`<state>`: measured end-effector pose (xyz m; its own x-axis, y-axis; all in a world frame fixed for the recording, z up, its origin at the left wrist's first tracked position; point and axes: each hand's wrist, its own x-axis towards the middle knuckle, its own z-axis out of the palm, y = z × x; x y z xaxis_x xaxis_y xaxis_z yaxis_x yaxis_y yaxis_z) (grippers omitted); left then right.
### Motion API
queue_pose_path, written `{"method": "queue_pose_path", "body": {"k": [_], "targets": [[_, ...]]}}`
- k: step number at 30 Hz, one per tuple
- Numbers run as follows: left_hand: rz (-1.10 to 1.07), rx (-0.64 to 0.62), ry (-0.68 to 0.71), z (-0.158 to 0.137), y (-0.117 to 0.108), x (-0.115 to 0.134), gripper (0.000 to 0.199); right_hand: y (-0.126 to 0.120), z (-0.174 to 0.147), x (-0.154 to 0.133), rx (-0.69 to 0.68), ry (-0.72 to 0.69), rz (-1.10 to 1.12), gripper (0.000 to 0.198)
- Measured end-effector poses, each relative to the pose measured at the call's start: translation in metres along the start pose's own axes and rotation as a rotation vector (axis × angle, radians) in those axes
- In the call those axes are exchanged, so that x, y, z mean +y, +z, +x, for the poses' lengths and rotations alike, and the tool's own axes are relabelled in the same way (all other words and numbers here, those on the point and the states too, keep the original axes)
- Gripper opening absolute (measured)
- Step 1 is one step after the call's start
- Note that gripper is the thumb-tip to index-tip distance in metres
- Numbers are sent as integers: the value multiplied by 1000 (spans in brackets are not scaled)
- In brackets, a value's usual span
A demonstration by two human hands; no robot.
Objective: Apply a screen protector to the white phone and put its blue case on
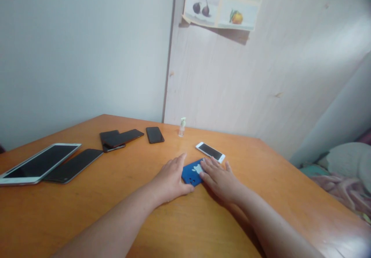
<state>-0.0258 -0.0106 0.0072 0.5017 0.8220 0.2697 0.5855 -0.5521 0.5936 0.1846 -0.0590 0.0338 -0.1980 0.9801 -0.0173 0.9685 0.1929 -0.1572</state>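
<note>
A blue phone (189, 174), or a phone in a blue case, lies back up on the wooden table (174, 227), with a white apple logo and a camera area showing. My left hand (174, 178) spans its left end, thumb at the near edge and fingers at the far edge. Across its right part rests my right hand (220, 178), fingers stretched out and lying flat, covering that end. Just beyond the right fingertips is a white phone (210, 152) with a dark screen, face up.
A small clear pump bottle (182, 128) stands near the wall. Further left lie a black phone (154, 135), two overlapping dark phones (124, 137), a dark tablet (75, 166) and a white tablet (40, 164). Fabric (344, 188) is heaped beyond the table's right edge.
</note>
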Motion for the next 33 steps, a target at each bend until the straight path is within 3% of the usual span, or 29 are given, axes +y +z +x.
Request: {"method": "queue_pose_path", "body": {"k": [2,3,8,10,14,20,22,27,33], "targets": [[5,-9,5,0,-1,0,106,-2,-1,5,1,54,-12,60],[8,-14,10,0,-1,0,105,-3,-3,4,-25,18,9,61],[29,-33,18,-2,-3,2,98,-12,-18,-16,-211,-314,171,61],[47,-39,20,-2,-3,2,98,-15,-18,-12,-191,-257,154,59],[79,-38,18,-1,-2,1,100,-15,-13,6,-89,-12,79,58],[63,-39,28,-1,-3,0,99,-13,-20,-6,-228,-307,255,58],[75,-40,30,-1,-3,0,96,-16,-19,-3,-212,-264,222,57],[103,-43,38,-1,-3,0,96,-23,-11,18,-84,37,60,48],[101,-43,49,-1,-4,1,89,-21,-18,6,-170,-271,262,47]]}}
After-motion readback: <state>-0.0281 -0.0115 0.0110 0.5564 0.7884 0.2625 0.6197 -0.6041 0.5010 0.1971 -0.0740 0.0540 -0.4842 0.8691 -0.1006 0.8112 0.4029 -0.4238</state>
